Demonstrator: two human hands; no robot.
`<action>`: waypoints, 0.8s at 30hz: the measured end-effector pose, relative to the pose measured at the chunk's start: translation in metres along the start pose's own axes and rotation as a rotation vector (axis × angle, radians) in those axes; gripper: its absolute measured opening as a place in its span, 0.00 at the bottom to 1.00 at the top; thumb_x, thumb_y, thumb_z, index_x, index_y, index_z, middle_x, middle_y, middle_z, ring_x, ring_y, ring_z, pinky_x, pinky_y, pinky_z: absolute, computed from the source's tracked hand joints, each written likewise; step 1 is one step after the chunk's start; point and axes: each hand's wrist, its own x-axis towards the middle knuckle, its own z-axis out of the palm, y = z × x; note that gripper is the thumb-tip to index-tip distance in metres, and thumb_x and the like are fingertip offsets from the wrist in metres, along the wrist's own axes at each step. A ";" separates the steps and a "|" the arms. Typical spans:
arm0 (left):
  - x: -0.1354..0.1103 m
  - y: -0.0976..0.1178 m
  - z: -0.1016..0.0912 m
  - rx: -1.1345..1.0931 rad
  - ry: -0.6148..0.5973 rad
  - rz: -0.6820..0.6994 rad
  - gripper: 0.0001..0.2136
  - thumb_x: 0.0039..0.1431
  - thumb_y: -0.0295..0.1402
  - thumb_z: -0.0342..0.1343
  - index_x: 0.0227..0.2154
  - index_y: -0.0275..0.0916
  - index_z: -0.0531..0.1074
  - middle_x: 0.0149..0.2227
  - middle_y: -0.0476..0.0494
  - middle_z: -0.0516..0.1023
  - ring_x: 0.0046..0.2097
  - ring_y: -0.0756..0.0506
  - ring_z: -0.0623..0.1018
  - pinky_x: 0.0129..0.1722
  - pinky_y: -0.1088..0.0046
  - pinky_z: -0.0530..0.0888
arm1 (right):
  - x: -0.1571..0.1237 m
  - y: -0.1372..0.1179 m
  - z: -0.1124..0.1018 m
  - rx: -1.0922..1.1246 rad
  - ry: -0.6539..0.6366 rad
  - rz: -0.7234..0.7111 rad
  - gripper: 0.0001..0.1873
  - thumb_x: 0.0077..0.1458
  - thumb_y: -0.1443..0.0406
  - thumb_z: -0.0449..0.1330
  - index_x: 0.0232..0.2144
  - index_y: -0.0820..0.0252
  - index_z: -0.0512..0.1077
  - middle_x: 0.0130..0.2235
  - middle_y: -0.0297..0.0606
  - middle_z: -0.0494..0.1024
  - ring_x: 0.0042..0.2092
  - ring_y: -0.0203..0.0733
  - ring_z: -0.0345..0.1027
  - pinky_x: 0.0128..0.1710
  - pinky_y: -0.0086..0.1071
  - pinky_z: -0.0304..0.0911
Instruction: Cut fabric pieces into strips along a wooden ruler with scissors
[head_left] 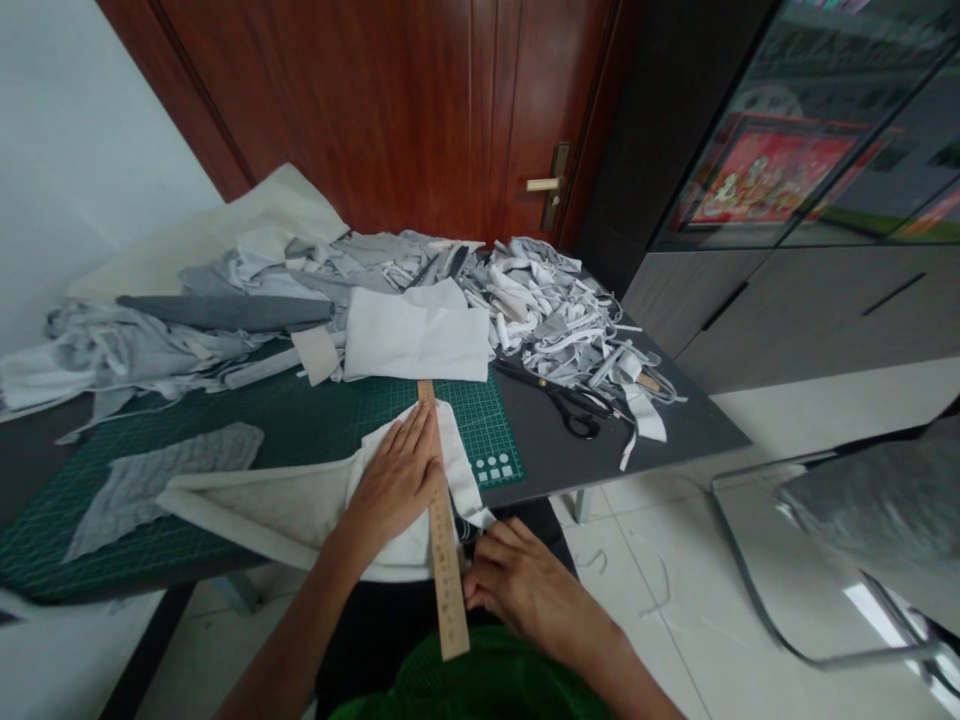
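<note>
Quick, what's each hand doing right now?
Left hand: open, flat on white cloth beside a long wooden ruler.
Right hand: curled beside the ruler; whether it holds anything cannot be told.

Home workroom, wooden door (390, 110), cutting mat (480, 440)

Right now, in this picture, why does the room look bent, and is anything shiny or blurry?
In the head view, wide-angle distortion makes the door lean and the green cutting mat bow; the glass cabinet front throws glare and reflections; the fabric scraps look slightly soft.
</note>
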 end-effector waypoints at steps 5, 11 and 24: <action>-0.001 0.002 -0.001 0.008 -0.006 -0.006 0.32 0.71 0.33 0.40 0.74 0.31 0.42 0.75 0.31 0.51 0.75 0.40 0.53 0.73 0.55 0.54 | 0.006 0.048 -0.041 -0.029 0.306 0.208 0.10 0.72 0.62 0.54 0.44 0.56 0.75 0.44 0.41 0.78 0.47 0.48 0.69 0.49 0.41 0.63; -0.001 0.005 -0.003 0.022 -0.010 -0.013 0.30 0.70 0.33 0.39 0.73 0.27 0.48 0.74 0.30 0.52 0.75 0.40 0.53 0.73 0.54 0.56 | 0.024 0.141 -0.061 -0.432 0.470 0.568 0.18 0.68 0.72 0.49 0.54 0.68 0.72 0.52 0.55 0.75 0.53 0.58 0.66 0.54 0.48 0.62; -0.002 0.008 -0.005 0.035 -0.033 -0.027 0.29 0.72 0.33 0.36 0.72 0.25 0.50 0.74 0.31 0.52 0.75 0.40 0.54 0.73 0.54 0.56 | 0.034 0.183 -0.079 -0.546 0.255 0.644 0.18 0.65 0.70 0.55 0.55 0.69 0.73 0.51 0.56 0.76 0.53 0.58 0.67 0.53 0.47 0.63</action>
